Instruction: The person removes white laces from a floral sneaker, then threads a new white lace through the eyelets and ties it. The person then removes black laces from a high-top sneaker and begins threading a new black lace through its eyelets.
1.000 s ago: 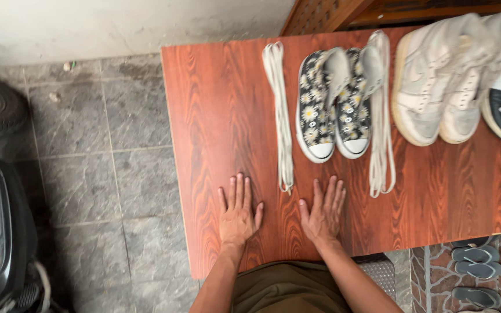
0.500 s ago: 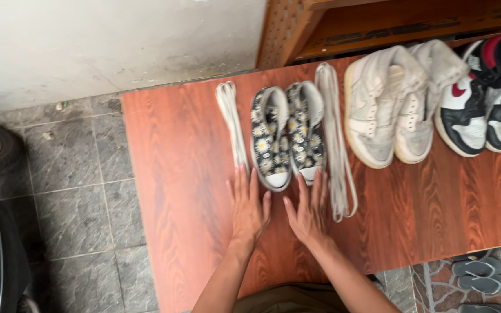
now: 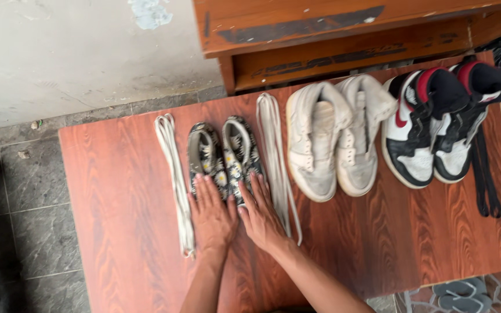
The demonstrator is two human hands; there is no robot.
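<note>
Left hand (image 3: 213,215) flat, fingers spread, over toe of left floral sneaker (image 3: 203,157). Right hand (image 3: 260,215) flat, open, on toe of right floral sneaker (image 3: 240,152). Neither gripping. 2 floral sneakers side by side on red-brown table (image 3: 117,191). 2 white laces: one left (image 3: 174,174), one right (image 3: 273,150) of pair. Beyond: 2 white high-tops (image 3: 334,139), 2 black-white-red high-tops (image 3: 439,124), 1 black lace (image 3: 485,179).

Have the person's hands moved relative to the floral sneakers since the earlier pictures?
Yes. Both the left hand and right hand went forward across the table, from flat on the wood short of the floral sneakers to resting on their toes.
</note>
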